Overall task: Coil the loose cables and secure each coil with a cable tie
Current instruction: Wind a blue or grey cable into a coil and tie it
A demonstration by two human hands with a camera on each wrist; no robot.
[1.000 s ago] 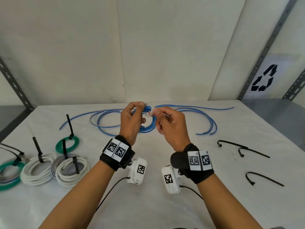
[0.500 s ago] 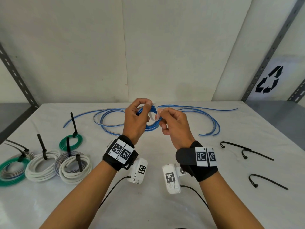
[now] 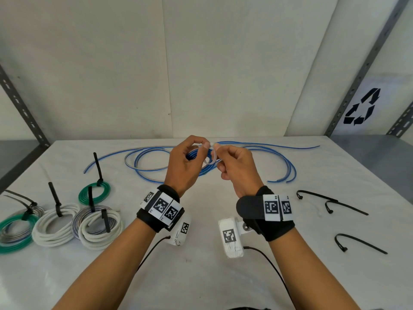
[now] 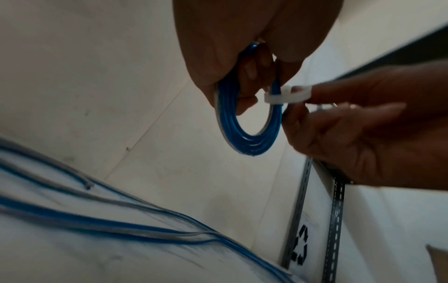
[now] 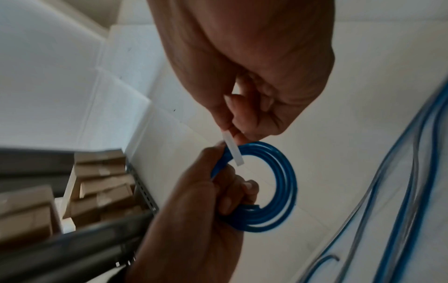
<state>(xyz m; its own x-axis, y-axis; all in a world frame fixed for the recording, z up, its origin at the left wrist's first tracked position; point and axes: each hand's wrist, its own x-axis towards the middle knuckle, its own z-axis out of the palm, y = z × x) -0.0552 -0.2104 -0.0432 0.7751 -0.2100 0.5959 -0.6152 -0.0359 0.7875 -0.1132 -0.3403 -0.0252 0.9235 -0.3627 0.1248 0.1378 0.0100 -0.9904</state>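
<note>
L hand [image 3: 183, 166] fingers curled round blue coil [image 4: 244, 122], held above bench [image 3: 201, 276] nr far edge; R hand [image 3: 237, 168] fingers pinched white tie [image 5: 233, 149] looped round coil.

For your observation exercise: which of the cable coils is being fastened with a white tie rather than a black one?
The blue coil held up in the left hand; the right hand pinches its white tie. The coils on the table carry black ties.

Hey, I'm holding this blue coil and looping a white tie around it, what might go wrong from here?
1. The left hand grips the blue coil on one side only; the free loops may spring apart.
2. The right hand pinches the white cable tie at its end, so it may slip.
3. Loose blue cables lie just beneath and may get caught in.
</note>
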